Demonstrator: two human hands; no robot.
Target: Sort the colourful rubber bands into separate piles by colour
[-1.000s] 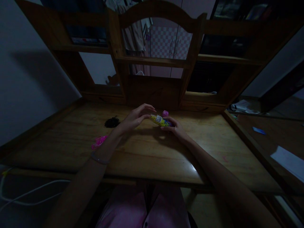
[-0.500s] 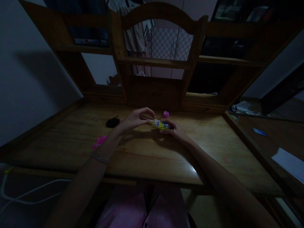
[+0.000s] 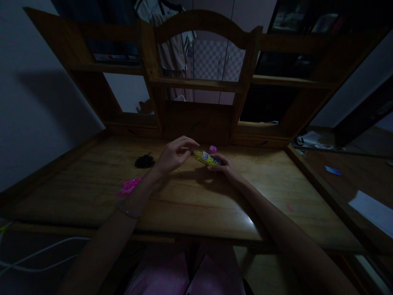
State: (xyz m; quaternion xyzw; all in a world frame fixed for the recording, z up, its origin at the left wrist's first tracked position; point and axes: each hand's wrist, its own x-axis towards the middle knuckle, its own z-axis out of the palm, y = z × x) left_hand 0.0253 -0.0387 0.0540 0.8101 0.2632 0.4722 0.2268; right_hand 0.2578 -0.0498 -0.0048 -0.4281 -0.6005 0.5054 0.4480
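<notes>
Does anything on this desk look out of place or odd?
A small yellow bit lies loose on the desk, apart from the held packet; a faint pink mark breaks the plain wood at right, stain or scrap unclear.

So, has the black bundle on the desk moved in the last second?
No. The black bundle sits in the same spot on the desk, judged against the left drawer; only the whole view has shifted slightly.

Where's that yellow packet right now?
In the head view, the yellow packet is mid-picture in the right hand, its left end beside the left hand, with a small pink item just behind.
</notes>
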